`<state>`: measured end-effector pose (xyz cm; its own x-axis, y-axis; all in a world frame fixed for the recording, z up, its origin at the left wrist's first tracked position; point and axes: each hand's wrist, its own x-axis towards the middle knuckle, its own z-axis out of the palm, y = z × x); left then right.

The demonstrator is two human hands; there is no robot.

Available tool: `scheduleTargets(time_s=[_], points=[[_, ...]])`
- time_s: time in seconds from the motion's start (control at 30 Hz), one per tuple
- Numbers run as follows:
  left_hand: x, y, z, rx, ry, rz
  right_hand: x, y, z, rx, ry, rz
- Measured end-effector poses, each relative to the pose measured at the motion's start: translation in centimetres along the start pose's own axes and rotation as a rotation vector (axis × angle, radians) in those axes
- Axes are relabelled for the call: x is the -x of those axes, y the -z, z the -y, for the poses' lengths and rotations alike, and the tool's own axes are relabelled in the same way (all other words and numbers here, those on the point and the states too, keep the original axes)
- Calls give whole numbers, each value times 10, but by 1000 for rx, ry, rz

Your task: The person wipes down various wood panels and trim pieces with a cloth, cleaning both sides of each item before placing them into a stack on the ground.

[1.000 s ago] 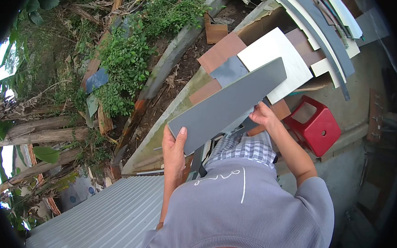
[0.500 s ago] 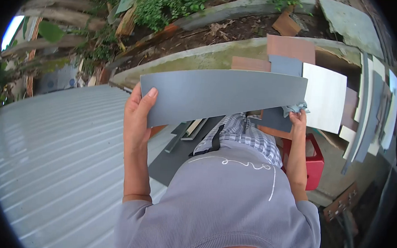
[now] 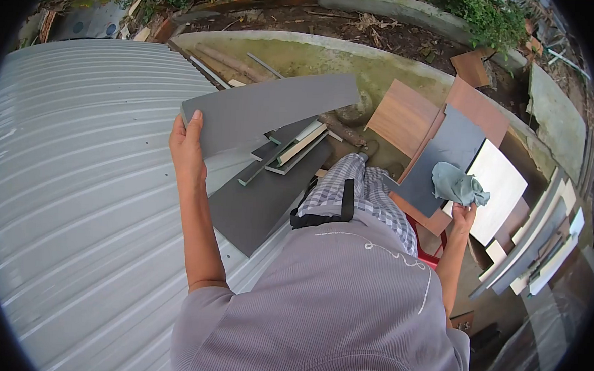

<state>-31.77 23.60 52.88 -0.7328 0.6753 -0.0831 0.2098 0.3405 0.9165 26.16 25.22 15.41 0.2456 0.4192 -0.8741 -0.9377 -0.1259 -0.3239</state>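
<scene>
My left hand (image 3: 189, 146) grips one end of a long grey board (image 3: 274, 107), thumb on its face. The board's other end reaches out to the right, unsupported by my right hand. In my right hand (image 3: 464, 216) is a crumpled grey-green cloth (image 3: 457, 184), pinched at its lower edge. The cloth hangs in front of a dark grey panel (image 3: 439, 156) and a white panel (image 3: 494, 196). Beneath the held board, several narrow strips (image 3: 292, 152) lie on a larger dark board (image 3: 259, 207).
Corrugated metal sheeting (image 3: 96, 175) spreads across the left. Wood-coloured panels (image 3: 405, 114) and a stack of long strips (image 3: 540, 228) are on the right. Part of a red stool (image 3: 428, 243) shows by my right leg. A low concrete wall (image 3: 304, 45) runs behind.
My right hand and the cloth have come away from the board's right end. My left hand has carried the board left and tilted it. The view has turned.
</scene>
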Motion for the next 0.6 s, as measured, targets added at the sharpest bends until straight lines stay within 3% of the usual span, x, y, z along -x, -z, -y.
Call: scheduleTargets(time_s=[0.23, 0.4, 0.6], points=[[-59, 17, 146, -36, 70, -267, 33, -1, -9, 97, 0, -1], [-95, 22, 243, -280, 140, -570, 69, 1, -6, 124, 49, -55], [-134, 13, 308, -424, 301, -756, 105, -4, -10, 208, 122, -79]])
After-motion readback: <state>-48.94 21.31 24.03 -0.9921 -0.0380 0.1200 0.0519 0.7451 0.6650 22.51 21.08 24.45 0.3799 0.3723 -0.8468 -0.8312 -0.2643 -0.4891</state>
